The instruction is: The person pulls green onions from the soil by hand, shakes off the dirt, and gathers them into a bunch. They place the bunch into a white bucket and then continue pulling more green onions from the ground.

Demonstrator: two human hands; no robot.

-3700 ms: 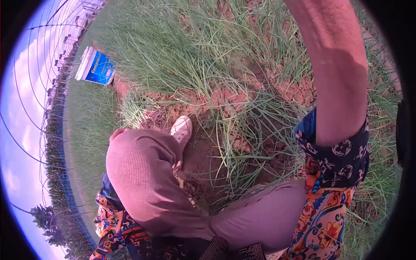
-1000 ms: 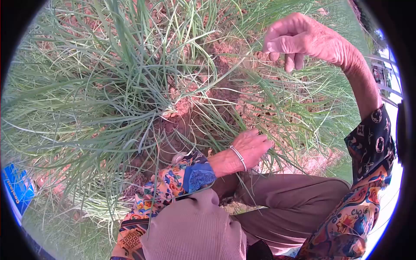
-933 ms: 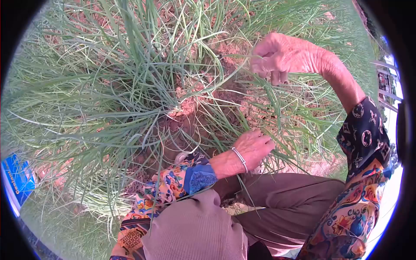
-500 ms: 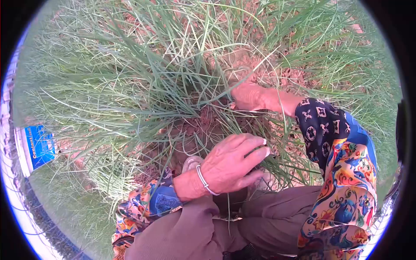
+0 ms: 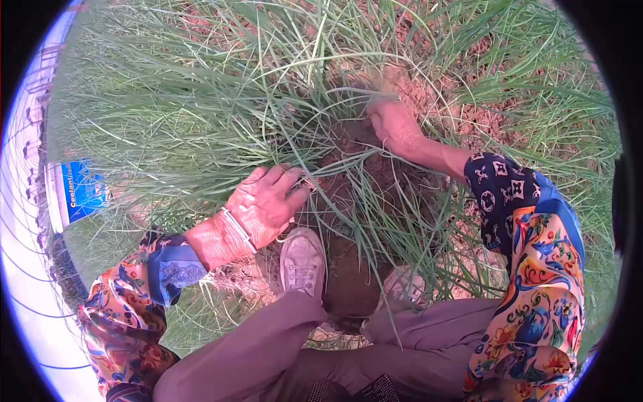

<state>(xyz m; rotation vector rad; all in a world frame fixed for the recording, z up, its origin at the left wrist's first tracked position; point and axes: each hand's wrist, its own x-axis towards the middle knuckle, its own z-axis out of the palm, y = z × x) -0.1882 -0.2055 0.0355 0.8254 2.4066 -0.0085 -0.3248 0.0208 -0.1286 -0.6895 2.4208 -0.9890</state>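
Long thin green plants (image 5: 201, 127) with narrow leaves grow from reddish soil (image 5: 429, 94). My left hand (image 5: 264, 201), with a light bracelet on its wrist, rests at the lower edge of the clump, fingers curled among the leaves; what they hold is hidden. Farther up and to the right, my right hand (image 5: 395, 127) is closed at the base of the plants, its fingertips blurred and partly covered by leaves. Dark, disturbed soil (image 5: 355, 137) lies between the hands.
Two light shoes, the left one (image 5: 303, 261) fully visible, stand below the plants. A white container with a blue label (image 5: 84, 191) is at the far left. More green plants (image 5: 556, 127) grow at the right.
My left hand has moved left and up from over the knees to the clump, its fingers now curled. My right hand has shifted slightly up. The left shoe shows more.
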